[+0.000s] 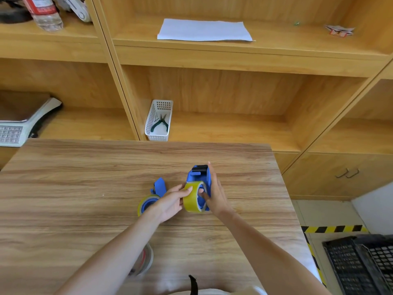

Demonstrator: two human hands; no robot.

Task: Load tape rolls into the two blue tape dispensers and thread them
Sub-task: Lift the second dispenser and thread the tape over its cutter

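Seating a roll on the right-hand dispenser, mid-table.

Head view: left hand pinching yellow tape roll on blue dispenser; right hand clasping dispenser's side, cutter end pointing away; second loaded dispenser just left.

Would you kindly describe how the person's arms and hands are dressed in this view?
Both forearms are bare up to the bottom frame edge: no sleeves, gloves, watch or bracelets show. The left hand and right hand carry no visible rings. Fingernails look short and unpainted.
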